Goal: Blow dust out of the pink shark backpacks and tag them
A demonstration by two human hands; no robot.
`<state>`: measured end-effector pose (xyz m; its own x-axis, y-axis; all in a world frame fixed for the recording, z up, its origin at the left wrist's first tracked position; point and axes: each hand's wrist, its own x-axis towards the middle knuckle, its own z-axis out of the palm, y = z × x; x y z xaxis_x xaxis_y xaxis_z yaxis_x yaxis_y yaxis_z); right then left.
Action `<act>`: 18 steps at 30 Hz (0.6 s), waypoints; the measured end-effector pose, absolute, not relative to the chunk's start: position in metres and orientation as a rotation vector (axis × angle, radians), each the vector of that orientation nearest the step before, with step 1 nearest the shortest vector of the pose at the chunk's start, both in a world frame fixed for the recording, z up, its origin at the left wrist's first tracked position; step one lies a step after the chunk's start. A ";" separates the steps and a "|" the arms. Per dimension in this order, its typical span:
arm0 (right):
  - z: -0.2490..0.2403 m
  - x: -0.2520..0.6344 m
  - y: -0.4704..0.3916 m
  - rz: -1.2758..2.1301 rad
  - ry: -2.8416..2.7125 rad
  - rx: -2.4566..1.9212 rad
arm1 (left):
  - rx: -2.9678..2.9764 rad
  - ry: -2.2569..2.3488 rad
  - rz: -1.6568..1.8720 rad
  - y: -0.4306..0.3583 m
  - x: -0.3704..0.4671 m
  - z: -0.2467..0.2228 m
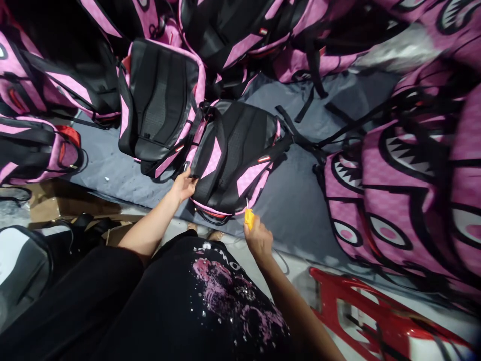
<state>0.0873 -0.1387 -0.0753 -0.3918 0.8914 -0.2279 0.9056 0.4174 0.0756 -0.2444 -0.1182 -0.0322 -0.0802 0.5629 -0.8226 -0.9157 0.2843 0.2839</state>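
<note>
A pink and black backpack lies on the grey cloth with its padded back and shoulder straps facing up. My left hand grips its lower left side, thumb up and fingers partly hidden at the edge. In my closed right hand is a small yellow-handled tool with a thin metal tip. That tip points at the pink trim on the backpack's lower right edge; whether it touches, I cannot tell. A second pink and black backpack lies against the first on the left.
More backpacks crowd the far side of the cloth-covered table. Several pink ones with shark-mouth prints stand at the right, their straps trailing over the cloth. A red plastic stool is below right, a cardboard box at left.
</note>
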 end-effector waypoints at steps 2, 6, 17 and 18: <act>-0.078 0.091 -0.135 -0.081 2.440 1.614 | -0.435 0.951 1.264 -0.116 -0.242 -0.039; -0.076 0.097 -0.123 -0.113 2.320 1.675 | -0.365 0.826 1.264 -0.113 -0.233 -0.052; -0.032 0.095 -0.131 -0.224 2.115 1.705 | -0.238 0.593 1.344 -0.119 -0.211 -0.055; -0.029 0.096 -0.132 -0.252 2.078 1.713 | -0.230 0.596 1.350 -0.119 -0.209 -0.055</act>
